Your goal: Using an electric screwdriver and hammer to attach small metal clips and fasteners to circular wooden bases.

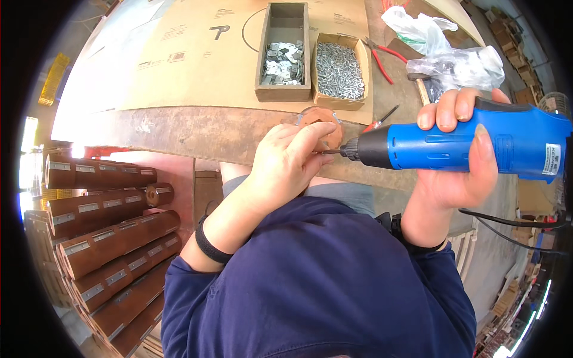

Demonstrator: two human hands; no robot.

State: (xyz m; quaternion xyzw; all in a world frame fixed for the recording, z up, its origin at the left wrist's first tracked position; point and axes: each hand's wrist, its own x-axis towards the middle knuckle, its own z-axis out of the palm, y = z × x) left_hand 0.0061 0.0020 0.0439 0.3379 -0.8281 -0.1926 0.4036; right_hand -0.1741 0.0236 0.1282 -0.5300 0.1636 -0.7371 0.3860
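Brown tubes [119, 244]: piled on their sides at the person's left, metal plates set in rows along them.
Cardboard sheet [191, 65]: spread over the worktop [197, 128], its left part washed out by glare.
Wooden tray [259, 74]: on the cardboard, loose metal plates heaped in its near end.
Left hand [289, 152]: thumb and fingertips pinched together at the bit [334, 151]; whether a screw sits between them, I can't tell from here.
Round brown piece [329, 117]: at the worktop's near edge, partly hidden behind that hand.
Carton [337, 102]: just right of the tray, full of small screws.
Red-handled pliers [382, 64]: lying open beyond the carton.
Blue power driver [439, 146]: held level, nose pointing left at the pinched fingers.
Right hand [450, 186]: wrapped firmly round the driver's body.
Plastic bags [456, 67]: crumpled on the worktop, beyond the driver.
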